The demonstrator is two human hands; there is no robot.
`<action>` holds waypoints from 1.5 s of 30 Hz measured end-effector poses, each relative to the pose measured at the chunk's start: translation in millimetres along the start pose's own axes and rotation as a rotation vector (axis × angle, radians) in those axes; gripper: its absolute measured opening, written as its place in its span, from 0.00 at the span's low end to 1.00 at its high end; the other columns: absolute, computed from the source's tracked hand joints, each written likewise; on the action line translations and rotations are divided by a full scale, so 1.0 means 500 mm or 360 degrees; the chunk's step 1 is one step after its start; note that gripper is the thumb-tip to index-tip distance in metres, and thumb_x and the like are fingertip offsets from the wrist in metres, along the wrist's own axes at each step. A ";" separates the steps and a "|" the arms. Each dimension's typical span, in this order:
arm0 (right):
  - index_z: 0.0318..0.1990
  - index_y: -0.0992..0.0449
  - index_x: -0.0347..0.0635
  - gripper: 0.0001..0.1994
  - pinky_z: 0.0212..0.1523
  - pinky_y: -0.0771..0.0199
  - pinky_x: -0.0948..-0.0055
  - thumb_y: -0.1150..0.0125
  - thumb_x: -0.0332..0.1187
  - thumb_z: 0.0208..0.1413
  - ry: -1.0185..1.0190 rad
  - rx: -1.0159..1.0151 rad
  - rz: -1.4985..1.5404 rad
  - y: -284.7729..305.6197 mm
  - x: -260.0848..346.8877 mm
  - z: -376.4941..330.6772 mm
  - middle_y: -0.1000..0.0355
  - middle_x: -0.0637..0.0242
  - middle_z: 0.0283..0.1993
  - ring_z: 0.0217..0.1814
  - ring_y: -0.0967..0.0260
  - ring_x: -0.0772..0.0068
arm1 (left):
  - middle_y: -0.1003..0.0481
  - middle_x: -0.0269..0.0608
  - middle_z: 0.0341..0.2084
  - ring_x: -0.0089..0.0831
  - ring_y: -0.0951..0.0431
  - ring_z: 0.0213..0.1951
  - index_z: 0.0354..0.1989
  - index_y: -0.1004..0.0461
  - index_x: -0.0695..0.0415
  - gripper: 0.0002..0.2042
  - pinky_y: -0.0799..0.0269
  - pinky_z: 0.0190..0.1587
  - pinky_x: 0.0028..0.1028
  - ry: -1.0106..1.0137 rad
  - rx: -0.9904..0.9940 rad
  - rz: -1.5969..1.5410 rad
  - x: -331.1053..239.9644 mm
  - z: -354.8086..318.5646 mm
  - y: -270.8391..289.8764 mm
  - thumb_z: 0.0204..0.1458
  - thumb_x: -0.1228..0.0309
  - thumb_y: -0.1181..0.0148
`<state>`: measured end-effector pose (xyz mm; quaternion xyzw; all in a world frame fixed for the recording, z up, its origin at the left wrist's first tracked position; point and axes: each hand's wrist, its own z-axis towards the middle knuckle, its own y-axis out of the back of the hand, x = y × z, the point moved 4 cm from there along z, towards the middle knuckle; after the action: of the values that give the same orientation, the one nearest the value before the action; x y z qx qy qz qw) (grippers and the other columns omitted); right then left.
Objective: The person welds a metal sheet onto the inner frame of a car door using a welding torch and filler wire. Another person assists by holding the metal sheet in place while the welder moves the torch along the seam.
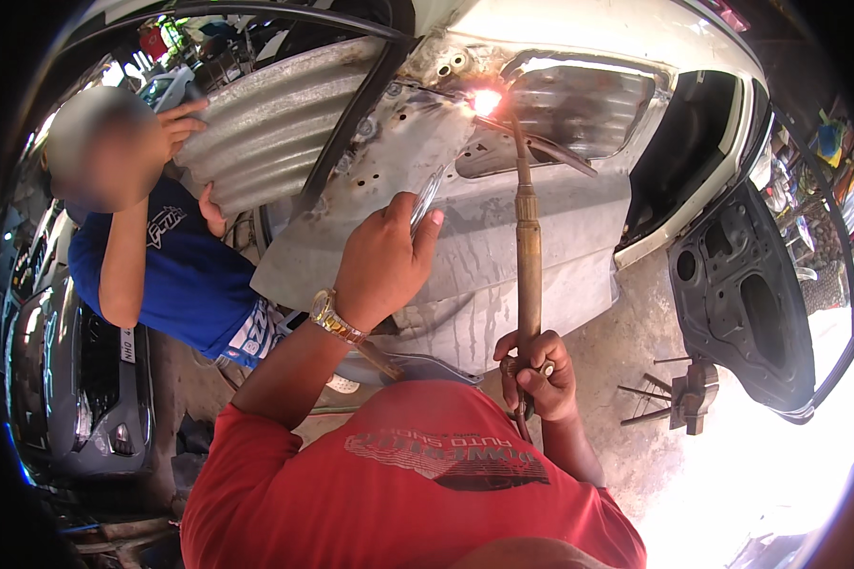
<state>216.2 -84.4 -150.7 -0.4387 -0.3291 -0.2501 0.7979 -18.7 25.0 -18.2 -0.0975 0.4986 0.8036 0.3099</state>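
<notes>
My right hand [552, 379] is closed round the lower end of a brass gas torch [529, 256], by its valve knobs. The torch points up and away, and a bright glow [486, 102] burns close to its tip, against the bare metal of a pale car body [465, 47]. Raised over the grey door panel [503, 223], my left hand [381, 258] grips a slim, shiny metal tool [428, 197]; most of it is hidden in the fingers, so its exact kind cannot be made out. A gold-coloured watch [337, 320] circles my left wrist.
On the left, a person in a blue shirt [185, 256] stands beside a corrugated metal sheet [280, 123], one hand raised. A dark bumper [85, 398] lies behind them. To the right are a detached car door [750, 294] and a metal stand [688, 394].
</notes>
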 end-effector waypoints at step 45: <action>0.46 0.38 0.47 0.10 0.19 0.27 0.81 0.41 0.25 0.68 0.0009 -0.0002 0.0006 0.001 0.003 0.001 0.33 0.32 0.52 0.18 0.29 0.75 | 0.23 0.59 0.26 0.62 0.21 0.31 0.42 0.28 0.64 0.14 0.29 0.34 0.52 0.0004 0.0009 0.0045 0.000 0.012 -0.001 0.70 0.62 0.43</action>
<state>217.2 -84.1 -149.7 -0.4392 -0.3260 -0.2499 0.7990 -17.4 30.2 -15.5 -0.0904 0.5025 0.8065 0.2982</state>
